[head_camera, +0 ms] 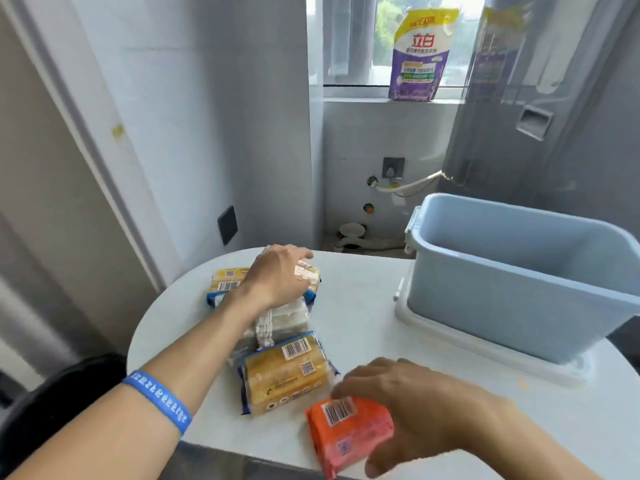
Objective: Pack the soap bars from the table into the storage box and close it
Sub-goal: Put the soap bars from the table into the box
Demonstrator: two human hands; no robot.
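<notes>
Several wrapped soap bars lie on the white table (pixel 363 306). My left hand (pixel 277 275) is closed over a soap bar (pixel 308 273) at the far end of the pile. Beside it lies a yellow bar (pixel 227 277); a whitish bar (pixel 287 322) and a larger yellow bar (pixel 287 372) lie nearer me. My right hand (pixel 412 400) grips an orange soap bar (pixel 346 434) at the table's near edge. The blue storage box (pixel 519 292) stands open at the right, resting on its white lid (pixel 485 348).
A purple detergent pouch (pixel 420 53) stands on the windowsill behind. A white hose (pixel 408 185) and floor fittings sit below it. A dark chair back (pixel 52 403) is at the lower left. The table's rounded edge runs close under my arms.
</notes>
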